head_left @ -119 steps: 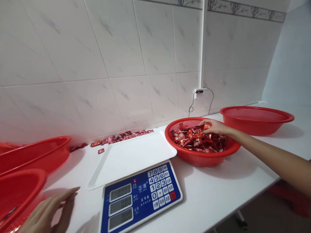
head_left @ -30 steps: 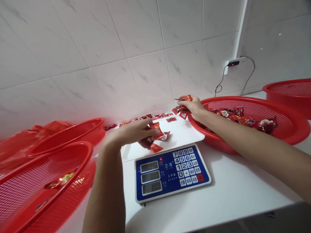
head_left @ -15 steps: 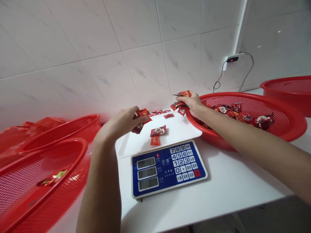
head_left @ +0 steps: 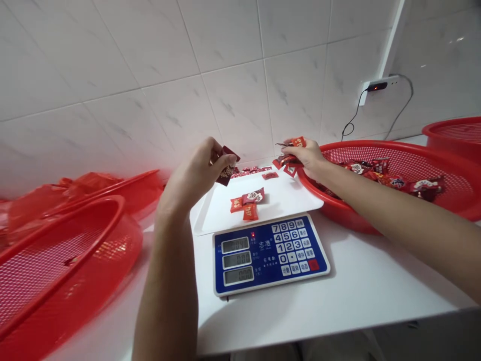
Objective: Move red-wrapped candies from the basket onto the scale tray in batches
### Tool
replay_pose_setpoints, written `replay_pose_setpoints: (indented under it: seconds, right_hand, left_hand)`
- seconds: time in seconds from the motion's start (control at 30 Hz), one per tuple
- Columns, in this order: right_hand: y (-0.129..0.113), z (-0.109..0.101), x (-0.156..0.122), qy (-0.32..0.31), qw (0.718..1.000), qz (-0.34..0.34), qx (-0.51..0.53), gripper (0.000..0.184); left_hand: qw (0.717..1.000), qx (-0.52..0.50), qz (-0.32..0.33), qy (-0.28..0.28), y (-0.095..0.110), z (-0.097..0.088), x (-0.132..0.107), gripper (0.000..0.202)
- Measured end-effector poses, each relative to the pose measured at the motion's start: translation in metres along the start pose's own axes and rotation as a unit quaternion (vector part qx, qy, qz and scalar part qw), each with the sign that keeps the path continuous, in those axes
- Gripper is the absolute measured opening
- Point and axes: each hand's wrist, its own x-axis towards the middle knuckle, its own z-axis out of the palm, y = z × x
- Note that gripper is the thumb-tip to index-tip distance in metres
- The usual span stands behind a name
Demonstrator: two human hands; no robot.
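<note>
The blue digital scale (head_left: 270, 255) sat nearest; on its white tray (head_left: 289, 200) lay three red-wrapped sweets (head_left: 245, 203), neatly apart from the hands; the left hand (head_left: 197, 173) pinched dark wrapped sweets (head_left: 226, 168) at the fingertips above the tray; the right hand (head_left: 306, 155), closed, gripped red-wrapped sweets (head_left: 291, 153) by the rim of the red mesh basket (head_left: 361, 146).

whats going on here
A person is handling small red-wrapped candies with both bare hands. The left hand pinches a dark red wrapped candy above the back of a white tray, where three other candies lie behind a blue-panelled digital scale. The right hand holds several candies by the rim of a large red mesh basket, which holds more.
</note>
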Motion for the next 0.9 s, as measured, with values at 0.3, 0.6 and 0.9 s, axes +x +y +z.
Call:
replay_pose_setpoints:
  seconds: [0.3,0.6,0.9]
  right_hand:
    - [0.002,-0.001,0.001,-0.012,1.0,-0.01,-0.008,0.024]
    - [0.001,-0.001,0.001,-0.044,0.999,-0.026,-0.001,0.024]
    - [0.004,-0.003,0.005,-0.045,0.998,-0.025,-0.027,0.024]
  left_hand:
    - [0.993,-0.012,0.025,-0.113,-0.001,0.027,0.003,0.012]
    - [0.995,-0.03,0.09,-0.002,0.014,0.027,-0.001,0.023]
    - [0.992,-0.029,0.104,0.066,0.015,0.02,-0.003,0.026]
